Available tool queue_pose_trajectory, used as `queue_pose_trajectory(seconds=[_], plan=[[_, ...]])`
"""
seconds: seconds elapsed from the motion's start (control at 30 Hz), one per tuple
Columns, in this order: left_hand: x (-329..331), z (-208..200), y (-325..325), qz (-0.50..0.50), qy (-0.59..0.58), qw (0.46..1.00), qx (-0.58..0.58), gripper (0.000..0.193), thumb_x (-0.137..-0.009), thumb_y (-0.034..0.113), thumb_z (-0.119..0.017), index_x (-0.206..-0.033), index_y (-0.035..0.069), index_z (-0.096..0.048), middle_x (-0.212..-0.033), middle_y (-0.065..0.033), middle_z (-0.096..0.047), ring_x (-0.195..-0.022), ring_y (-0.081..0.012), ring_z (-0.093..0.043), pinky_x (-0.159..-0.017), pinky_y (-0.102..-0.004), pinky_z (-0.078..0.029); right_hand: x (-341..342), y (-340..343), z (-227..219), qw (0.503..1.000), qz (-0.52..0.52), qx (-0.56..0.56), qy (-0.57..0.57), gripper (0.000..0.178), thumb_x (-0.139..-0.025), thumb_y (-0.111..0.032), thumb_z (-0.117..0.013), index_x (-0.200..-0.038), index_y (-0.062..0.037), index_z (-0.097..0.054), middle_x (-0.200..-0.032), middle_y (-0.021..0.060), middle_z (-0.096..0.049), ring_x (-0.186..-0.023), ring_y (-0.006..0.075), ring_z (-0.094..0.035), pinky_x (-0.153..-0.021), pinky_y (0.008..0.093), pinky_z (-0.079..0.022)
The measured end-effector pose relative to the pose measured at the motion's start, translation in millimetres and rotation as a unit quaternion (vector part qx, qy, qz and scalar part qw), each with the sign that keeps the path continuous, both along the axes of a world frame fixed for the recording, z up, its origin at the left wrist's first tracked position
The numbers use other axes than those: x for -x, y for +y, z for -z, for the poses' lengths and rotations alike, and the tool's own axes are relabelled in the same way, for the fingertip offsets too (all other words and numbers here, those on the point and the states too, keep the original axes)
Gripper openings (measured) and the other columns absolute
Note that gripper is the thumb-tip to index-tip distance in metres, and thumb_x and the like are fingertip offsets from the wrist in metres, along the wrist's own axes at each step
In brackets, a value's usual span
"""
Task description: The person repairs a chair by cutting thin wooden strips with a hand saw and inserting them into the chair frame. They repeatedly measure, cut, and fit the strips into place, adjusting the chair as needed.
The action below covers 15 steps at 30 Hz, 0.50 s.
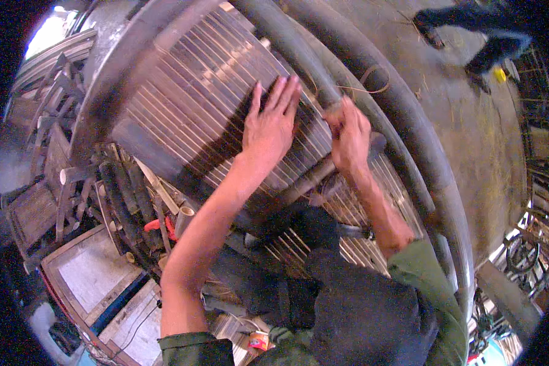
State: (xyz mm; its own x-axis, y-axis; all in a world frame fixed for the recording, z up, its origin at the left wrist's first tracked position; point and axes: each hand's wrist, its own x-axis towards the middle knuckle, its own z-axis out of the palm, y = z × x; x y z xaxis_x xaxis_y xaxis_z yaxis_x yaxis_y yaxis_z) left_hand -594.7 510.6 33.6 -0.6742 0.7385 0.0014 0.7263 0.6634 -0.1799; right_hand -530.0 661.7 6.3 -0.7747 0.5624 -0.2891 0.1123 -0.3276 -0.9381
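My left hand [268,125] lies flat, fingers spread, on a panel of dark slats [195,79] with pale gaps between them. Close by on the right, my right hand [351,134] is closed at the panel's edge, beside a thick dark pole [305,61]. Whatever its fingers hold is hidden. A thin pale strip [385,82] curls out in a loop over the poles just beyond that hand. Below the hands, a shorter crosspiece pole [311,180] runs across the slats.
A second thick curved pole [402,91] borders the panel on the right. Cut poles [128,189], a red object [161,227] and a wooden-framed panel [85,274] lie at left. Another person's legs [488,43] show at the far right, on the floor [476,165].
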Motion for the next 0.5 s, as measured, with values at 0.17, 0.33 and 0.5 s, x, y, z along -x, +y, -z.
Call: queue_pose_trajectory(seconds=[0.17, 0.33, 0.5], plan=[[7.2, 11.4, -11.2, -0.034, -0.013, 0.968, -0.247, 0.066, -0.081, 0.027, -0.071, -0.136, 0.005, -0.042, -0.149, -0.0132, -0.033, -0.138, -0.0306, -0.031, -0.114, -0.0493, -0.023, -21.1, 15.5, -4.1, 0.995, -0.005, -0.019, 0.095, 0.04, -0.101, -0.03, -0.049, -0.077, -0.0007, -0.061, -0.085, 0.0097, -0.065, -0.08, 0.016, -0.057, -0.083, 0.0304, -0.045], [19.7, -1.5, -22.1, -0.198, 0.08, 0.919, -0.33, 0.058, -0.076, 0.026, -0.077, -0.121, 0.007, -0.046, -0.129, -0.0158, -0.044, -0.124, -0.0356, -0.041, -0.103, -0.0486, -0.034, -125.5, 71.2, 20.4, 0.856, -0.327, -0.38, -0.123, 0.038, -0.098, -0.031, -0.051, -0.116, 0.0005, -0.061, -0.104, 0.0135, -0.068, -0.1, 0.0225, -0.062, -0.088, 0.0361, -0.046], [27.1, 1.7, -31.0, -0.207, 0.115, 0.921, -0.309, 0.032, -0.08, 0.026, -0.073, -0.102, 0.011, -0.057, -0.12, -0.0101, -0.049, -0.114, -0.0323, -0.046, -0.094, -0.0451, -0.038, -149.9, 70.1, -36.1, 0.647, -0.55, -0.49, -0.197, 0.035, -0.094, -0.031, -0.055, -0.115, -0.0036, -0.063, -0.107, 0.0208, -0.065, -0.094, 0.0324, -0.064, -0.085, 0.0392, -0.049]])
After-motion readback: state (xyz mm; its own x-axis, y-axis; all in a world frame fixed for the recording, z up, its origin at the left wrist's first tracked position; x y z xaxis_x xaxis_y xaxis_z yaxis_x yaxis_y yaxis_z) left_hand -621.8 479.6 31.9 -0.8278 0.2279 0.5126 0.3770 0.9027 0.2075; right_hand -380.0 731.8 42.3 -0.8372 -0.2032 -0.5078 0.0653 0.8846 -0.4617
